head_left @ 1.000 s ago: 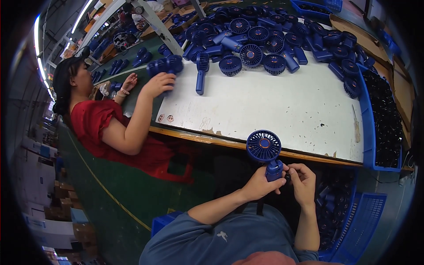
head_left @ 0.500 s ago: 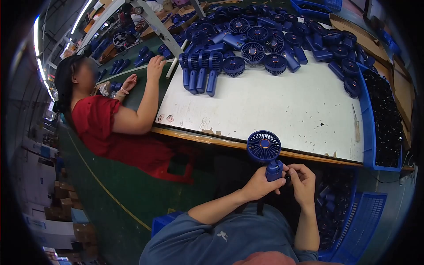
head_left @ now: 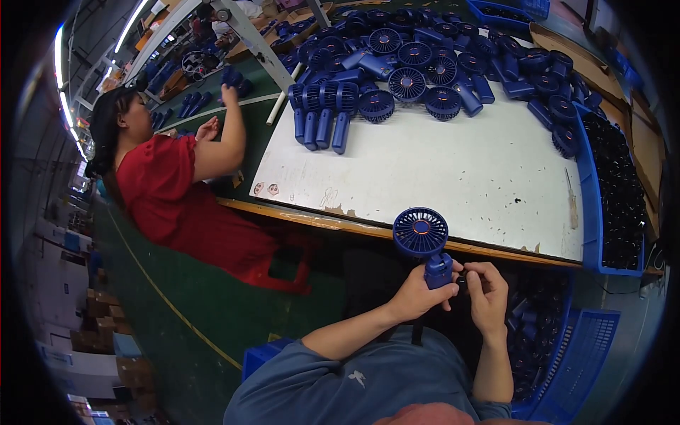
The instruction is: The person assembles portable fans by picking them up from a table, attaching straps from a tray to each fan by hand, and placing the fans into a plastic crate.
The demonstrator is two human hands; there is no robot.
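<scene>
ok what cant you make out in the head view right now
Head view: handle of the held fan, lower end covered by the left hand.
Head view: dark bit by the right hand, too small to identify.
Head view: bottom of the fan pile, hidden by fans on top.
Head view: black parts in the blue box, too small to tell apart.

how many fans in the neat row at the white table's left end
4. From left: first fan, second fan, third fan, fourth fan, side by side; more may be hidden behind.

A head-worn fisheye (the only view) looks down toward the nearby worktable [head_left: 411, 166].
</scene>
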